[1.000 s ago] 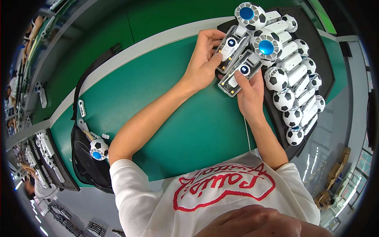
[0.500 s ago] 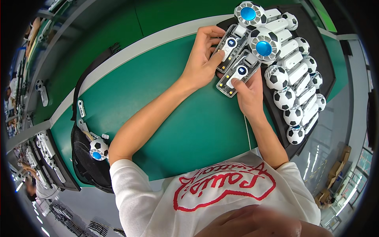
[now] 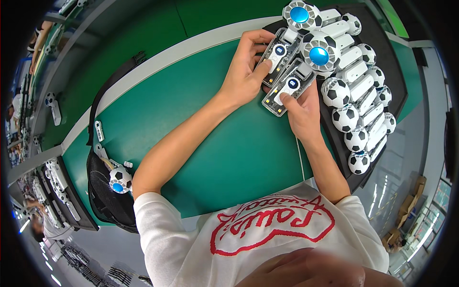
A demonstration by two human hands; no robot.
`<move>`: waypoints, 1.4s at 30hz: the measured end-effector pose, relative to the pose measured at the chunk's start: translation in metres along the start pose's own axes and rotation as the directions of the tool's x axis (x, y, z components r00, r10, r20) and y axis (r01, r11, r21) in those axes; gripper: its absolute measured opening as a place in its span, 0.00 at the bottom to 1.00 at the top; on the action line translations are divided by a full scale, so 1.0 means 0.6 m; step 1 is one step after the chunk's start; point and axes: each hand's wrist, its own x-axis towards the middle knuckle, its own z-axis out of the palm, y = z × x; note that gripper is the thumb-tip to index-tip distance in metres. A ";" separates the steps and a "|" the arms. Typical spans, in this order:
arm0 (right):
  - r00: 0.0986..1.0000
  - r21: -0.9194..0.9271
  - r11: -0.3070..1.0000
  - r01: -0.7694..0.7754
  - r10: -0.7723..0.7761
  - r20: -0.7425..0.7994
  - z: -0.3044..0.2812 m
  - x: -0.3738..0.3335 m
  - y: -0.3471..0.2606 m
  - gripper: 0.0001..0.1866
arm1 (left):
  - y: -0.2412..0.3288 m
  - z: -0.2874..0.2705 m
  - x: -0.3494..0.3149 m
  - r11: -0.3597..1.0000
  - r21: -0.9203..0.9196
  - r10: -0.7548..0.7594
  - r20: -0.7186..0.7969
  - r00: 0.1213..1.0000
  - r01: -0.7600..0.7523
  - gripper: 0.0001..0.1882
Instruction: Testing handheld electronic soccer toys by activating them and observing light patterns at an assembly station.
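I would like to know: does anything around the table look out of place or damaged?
One football gadget sits apart at the left by the black mesh, which looks odd because the similar ones lie close together on the dark tray at the right. I see no clear damage on the two held gadgets.

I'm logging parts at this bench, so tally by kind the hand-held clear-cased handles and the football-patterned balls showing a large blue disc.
Clear-cased handles, one in the left hand, one in the right hand: 2
Blue-disc balls: 3
Total: 5
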 end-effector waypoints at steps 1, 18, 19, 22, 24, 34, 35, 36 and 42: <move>1.000 -0.001 1.000 -0.007 0.007 0.001 0.000 0.000 0.000 0.33 | 0.000 0.000 0.000 1.000 0.001 0.000 -0.001 1.000 0.000 0.28; 1.000 0.012 1.000 -0.006 0.005 0.017 0.001 0.000 -0.004 0.34 | 0.000 0.001 -0.001 1.000 0.011 0.015 -0.017 1.000 -0.015 0.25; 1.000 0.012 1.000 -0.009 0.009 0.016 0.002 0.000 -0.004 0.34 | 0.000 0.001 -0.001 1.000 0.011 0.015 -0.018 1.000 -0.015 0.25; 0.999 -0.014 0.999 -0.031 0.031 0.028 -0.003 0.000 -0.004 0.34 | 0.000 0.002 0.000 1.000 0.007 0.022 -0.016 1.000 -0.022 0.25; 0.999 -0.011 1.000 -0.025 0.025 0.027 -0.003 0.000 -0.005 0.34 | -0.001 0.002 0.000 1.000 0.005 0.026 -0.017 1.000 -0.026 0.25; 0.998 -0.075 0.997 -0.003 0.008 0.067 -0.007 0.001 0.000 0.33 | 0.002 -0.005 0.004 0.999 -0.039 -0.009 -0.032 0.999 0.008 0.28; 0.998 -0.074 0.997 0.001 0.004 0.066 -0.009 0.001 0.002 0.33 | 0.005 -0.006 0.005 0.997 -0.069 -0.039 -0.042 0.998 0.036 0.29; 0.996 -0.077 0.997 0.021 -0.015 0.085 -0.010 0.000 0.004 0.33 | 0.009 -0.008 0.007 0.993 -0.099 -0.068 -0.050 0.996 0.063 0.30; 0.991 -0.020 0.999 0.043 -0.040 0.126 -0.011 -0.011 0.000 0.36 | 0.043 -0.015 0.013 0.962 -0.213 -0.167 0.036 0.985 0.170 0.37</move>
